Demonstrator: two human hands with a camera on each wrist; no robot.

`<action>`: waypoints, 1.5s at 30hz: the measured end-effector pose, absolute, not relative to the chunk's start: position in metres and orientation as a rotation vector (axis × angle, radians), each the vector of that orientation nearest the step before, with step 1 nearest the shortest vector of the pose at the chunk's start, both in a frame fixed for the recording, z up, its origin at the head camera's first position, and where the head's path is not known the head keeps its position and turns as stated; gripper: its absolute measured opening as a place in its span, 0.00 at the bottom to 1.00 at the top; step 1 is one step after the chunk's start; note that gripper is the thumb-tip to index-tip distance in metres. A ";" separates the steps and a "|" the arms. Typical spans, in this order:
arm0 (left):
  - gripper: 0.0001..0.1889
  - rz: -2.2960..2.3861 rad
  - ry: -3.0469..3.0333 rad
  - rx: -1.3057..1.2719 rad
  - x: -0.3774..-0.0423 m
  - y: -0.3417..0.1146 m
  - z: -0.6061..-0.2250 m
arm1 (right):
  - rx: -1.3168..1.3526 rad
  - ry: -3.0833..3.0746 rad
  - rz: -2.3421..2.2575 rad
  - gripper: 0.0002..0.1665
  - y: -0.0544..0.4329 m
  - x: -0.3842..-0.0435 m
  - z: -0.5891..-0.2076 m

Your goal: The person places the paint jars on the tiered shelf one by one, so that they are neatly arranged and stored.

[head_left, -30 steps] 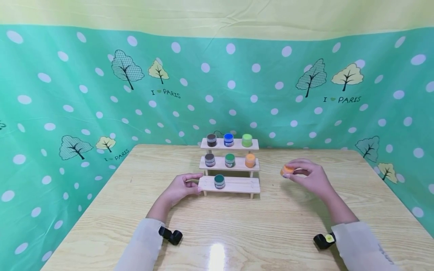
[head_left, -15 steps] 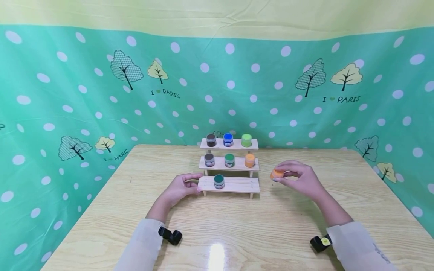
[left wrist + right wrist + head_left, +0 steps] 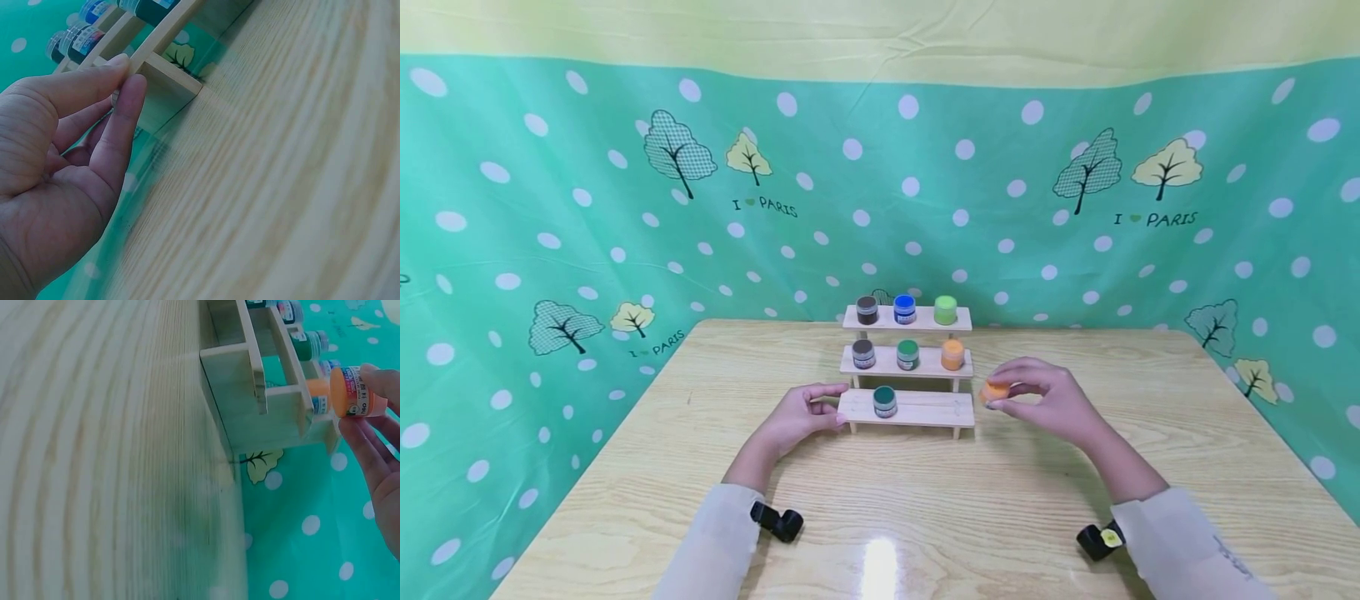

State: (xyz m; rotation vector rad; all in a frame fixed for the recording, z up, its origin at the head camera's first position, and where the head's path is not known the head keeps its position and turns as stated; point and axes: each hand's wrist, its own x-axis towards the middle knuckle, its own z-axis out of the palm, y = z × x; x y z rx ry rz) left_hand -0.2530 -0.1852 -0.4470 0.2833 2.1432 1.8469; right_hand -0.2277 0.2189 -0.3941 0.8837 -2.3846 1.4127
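Note:
A three-step wooden rack (image 3: 928, 408) stands on the table. My left hand (image 3: 797, 419) pinches the left end of its lowest shelf between thumb and fingers, as the left wrist view also shows. Beside the rack's right end, my right hand (image 3: 1045, 400) holds an orange paint jar (image 3: 353, 394) in the air by its sides, apart from the shelves. On the lowest shelf sits a dark green jar (image 3: 884, 402), left of the middle. The middle shelf bears a dark greyish jar (image 3: 863, 354), a green jar (image 3: 907, 355) and another orange jar (image 3: 952, 355).
On the top shelf stand a blackish jar (image 3: 867, 310), a blue jar (image 3: 905, 309) and a light green jar (image 3: 945, 310). A green dotted cloth (image 3: 820, 192) hangs behind the wooden table (image 3: 925, 508). Black wrist cameras sit at both sleeves.
My right hand has moved left with the orange paint jar, closer to the rack's right end. The left hand stays at the lowest shelf, and the jars on the rack have not moved.

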 end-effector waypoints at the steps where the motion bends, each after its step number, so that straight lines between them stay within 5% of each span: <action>1: 0.31 1.845 2.145 0.282 -0.253 -0.185 -0.447 | 0.893 -2.384 1.406 0.17 0.218 -0.228 -0.394; 45: 0.31 1.836 2.159 0.281 -0.253 -0.185 -0.446 | 0.931 -2.556 1.383 0.17 0.148 -0.236 -0.403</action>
